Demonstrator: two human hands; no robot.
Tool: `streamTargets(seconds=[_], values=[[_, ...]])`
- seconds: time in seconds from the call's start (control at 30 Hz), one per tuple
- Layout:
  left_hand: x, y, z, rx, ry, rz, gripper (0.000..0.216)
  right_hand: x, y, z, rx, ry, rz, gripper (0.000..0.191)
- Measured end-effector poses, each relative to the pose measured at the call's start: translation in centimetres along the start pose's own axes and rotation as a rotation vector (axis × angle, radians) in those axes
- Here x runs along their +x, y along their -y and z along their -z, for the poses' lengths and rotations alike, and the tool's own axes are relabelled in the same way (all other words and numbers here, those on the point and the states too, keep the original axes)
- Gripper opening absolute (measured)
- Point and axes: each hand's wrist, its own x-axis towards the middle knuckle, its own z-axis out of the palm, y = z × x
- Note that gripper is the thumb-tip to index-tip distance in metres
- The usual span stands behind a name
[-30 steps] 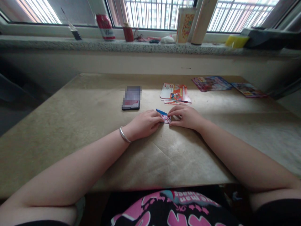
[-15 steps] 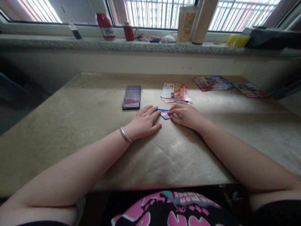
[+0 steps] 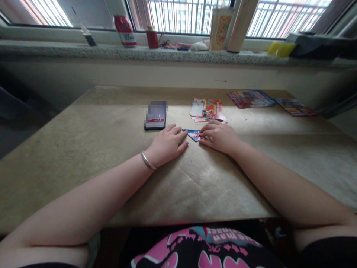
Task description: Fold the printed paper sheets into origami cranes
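Observation:
A small piece of folded printed paper (image 3: 193,135), blue and white with a point toward me, lies on the table between my hands. My left hand (image 3: 167,145) rests flat with its fingers spread, the fingertips at the paper's left corner. On the other side, the bent fingers and thumb of my right hand (image 3: 219,137) grip the paper's right end and hide part of it. Just beyond my hands lies a stack of printed paper sheets (image 3: 210,108) in orange and white. A phone (image 3: 156,115) lies beyond my left hand.
Two more piles of colourful printed sheets, a nearer pile (image 3: 255,99) and a farther-right pile (image 3: 297,107), lie at the back right of the table (image 3: 83,156). Along the stone windowsill (image 3: 173,55) stand a red can (image 3: 125,31), a small red bottle (image 3: 152,39) and a patterned cup (image 3: 221,29).
My left hand has slid slightly left, uncovering more of the paper's blue left corner. My right hand stays at the paper's right end, nearly in the same place.

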Motion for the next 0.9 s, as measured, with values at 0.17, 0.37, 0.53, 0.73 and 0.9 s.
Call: streamTargets(seconds=[0.17,0.37,0.53,0.73,0.9], values=[[0.4,0.5,-0.4,-0.050,-0.077,0.017,0.038,-0.1,0.1,0.2,-0.031,0.002,0.016,0.037],[0.4,0.4,0.0,-0.009,-0.053,-0.041,0.031,-0.3,-0.3,0.3,-0.033,-0.004,0.121,0.035],[0.0,-0.6,0.9,0.131,0.020,-0.015,0.029,-0.2,-0.4,0.1,-0.023,-0.010,0.146,0.031],[-0.3,-1.3,1.0,0.178,0.050,-0.023,0.029,-0.2,-0.3,0.0,0.025,0.001,0.107,0.030],[-0.3,-1.4,0.9,0.200,0.047,-0.008,0.031,-0.2,-0.2,0.0,0.028,0.007,0.097,0.032]])
